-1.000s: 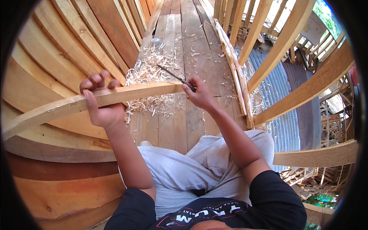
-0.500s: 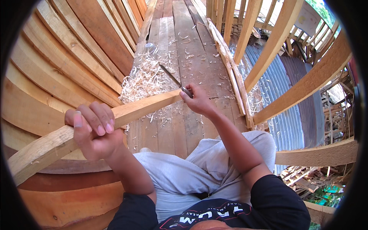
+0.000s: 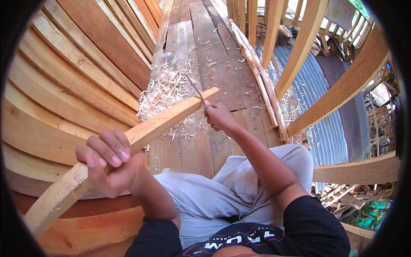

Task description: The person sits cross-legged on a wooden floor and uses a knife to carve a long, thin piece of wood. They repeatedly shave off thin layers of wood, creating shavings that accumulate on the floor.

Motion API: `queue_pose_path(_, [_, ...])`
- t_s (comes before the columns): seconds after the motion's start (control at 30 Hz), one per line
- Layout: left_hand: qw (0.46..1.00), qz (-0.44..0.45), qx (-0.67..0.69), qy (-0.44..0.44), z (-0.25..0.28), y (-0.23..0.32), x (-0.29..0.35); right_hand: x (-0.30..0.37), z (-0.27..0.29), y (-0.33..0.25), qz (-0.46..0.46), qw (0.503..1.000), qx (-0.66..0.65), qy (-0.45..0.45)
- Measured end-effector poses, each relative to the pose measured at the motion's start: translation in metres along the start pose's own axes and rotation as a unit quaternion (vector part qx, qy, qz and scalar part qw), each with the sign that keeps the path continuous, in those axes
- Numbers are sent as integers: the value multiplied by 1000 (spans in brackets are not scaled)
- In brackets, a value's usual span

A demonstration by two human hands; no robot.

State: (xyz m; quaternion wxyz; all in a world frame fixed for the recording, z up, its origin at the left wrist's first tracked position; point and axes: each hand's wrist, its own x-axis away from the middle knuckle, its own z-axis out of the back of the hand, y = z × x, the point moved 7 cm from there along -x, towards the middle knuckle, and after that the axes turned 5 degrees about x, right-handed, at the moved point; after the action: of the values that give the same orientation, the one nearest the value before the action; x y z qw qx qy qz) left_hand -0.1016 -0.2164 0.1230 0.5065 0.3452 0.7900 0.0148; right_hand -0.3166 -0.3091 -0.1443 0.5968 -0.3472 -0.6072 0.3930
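Observation:
My left hand point(image 3: 112, 162) is wrapped round a squared wooden beam point(image 3: 169, 118), which slants from the lower left up to its cut end near the middle. In my right hand point(image 3: 219, 116) is a knife point(image 3: 195, 87) with a long, narrow, dark blade. The blade crosses the beam close to its far end, edge-on to the view, its tip pointing away and up to the left. Most of the knife's handle is hidden by my closed fingers.
Curled wood shavings point(image 3: 165, 88) lie heaped on the plank floor point(image 3: 220, 68). A small clear cup-like thing point(image 3: 168, 56) stands behind them. Curved planks point(image 3: 60, 85) form a wall at left. Upright timbers point(image 3: 295, 55) rise at right, with corrugated metal sheets point(image 3: 317, 103) beyond.
The beam's far end has come up and to the right, past the blade. My left hand has shifted slightly down and right. My right hand has turned, so the blade shows thinner.

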Motion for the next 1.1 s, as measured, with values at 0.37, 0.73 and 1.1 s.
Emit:
queue_pose_path(0.37, [998, 58, 28, -7, 27, -72, 19, -17, 34, 5, -12, 1000, -5, 16])
queue_pose_path(0.73, [993, 103, -3, 62, 33, -69, 11, -36, 30, 16, -19, 999, -42, 0])
queue_pose_path(1.1, [989, 99, -11, 108, 21, -66, 31, 30, -6, -62, 195, 922, 283, 178])
